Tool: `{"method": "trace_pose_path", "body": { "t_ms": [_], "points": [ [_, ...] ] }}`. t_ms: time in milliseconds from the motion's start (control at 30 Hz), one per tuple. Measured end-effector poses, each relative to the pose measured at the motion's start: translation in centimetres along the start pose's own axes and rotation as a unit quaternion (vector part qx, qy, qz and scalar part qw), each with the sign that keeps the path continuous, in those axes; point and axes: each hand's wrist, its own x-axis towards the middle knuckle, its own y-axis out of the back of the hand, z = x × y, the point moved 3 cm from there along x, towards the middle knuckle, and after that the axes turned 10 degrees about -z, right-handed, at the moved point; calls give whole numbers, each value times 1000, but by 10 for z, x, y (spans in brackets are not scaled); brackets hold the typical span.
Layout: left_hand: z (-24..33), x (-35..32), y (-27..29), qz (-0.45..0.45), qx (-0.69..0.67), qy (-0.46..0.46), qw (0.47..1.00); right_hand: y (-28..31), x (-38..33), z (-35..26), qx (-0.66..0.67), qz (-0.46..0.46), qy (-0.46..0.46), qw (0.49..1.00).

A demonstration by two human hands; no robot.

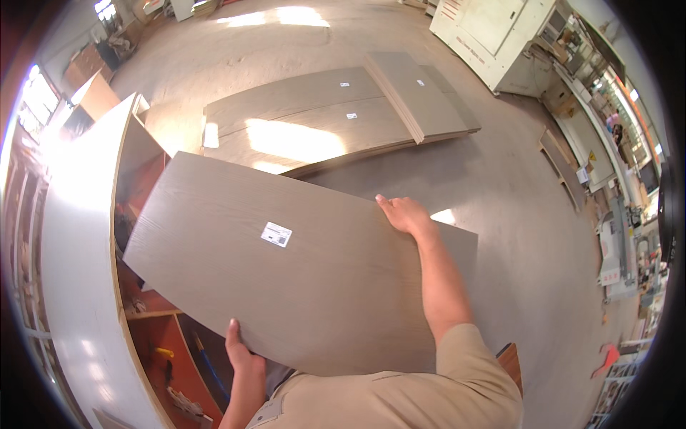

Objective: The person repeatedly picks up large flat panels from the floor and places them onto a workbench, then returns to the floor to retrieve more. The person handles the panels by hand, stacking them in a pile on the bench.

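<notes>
Right now, both hands hold one big wood-grain panel [314, 286]. The left hand [245, 366] has it by the near edge, with the left thumb [233, 332] up on the top face. The right hand [407, 216] is hooked over the far edge, about straight across from the other hand but more to the right. Some fingers go under the panel, so I can't tell how hard they squeeze, but both hands look firmly wrapped on it.

The panel sits between the two hands and sticks out well past the left one. It slants across the front of the body, with its flat side up. A white sticker [276, 234] is on that side, nearer the left end.

The step in hand looks like holding up this panel and steering it. The next move seems to need both hands working together, because the long left end could dip or bump.

That end hides part of a red-lined shelf unit [156, 330]. Past the far edge lies a low stack of panels [300, 100], with narrow boards [421, 107] on its right end. Farther off, a white machine cabinet [479, 32] stands on the grey floor [529, 171].
</notes>
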Motion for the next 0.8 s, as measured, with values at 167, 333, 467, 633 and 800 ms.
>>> {"method": "trace_pose_path", "body": {
  "t_ms": [167,333,467,633,800],
  "points": [
    [-47,54,-55,9,-20,71,997,39,41,62,-39,-27,-49,998],
    [-81,146,-156,-48,-12,151,987,79,121,131,-1,-50,-88,995],
    [-139,240,-301,-111,117,214,963,150,150,245,75,-1,-197,977],
    [-213,309,-418,-123,188,278,934,179,145,358,135,21,-272,952],
    [-303,348,-538,-166,232,319,904,195,161,464,151,20,-405,902]
  ]
}}
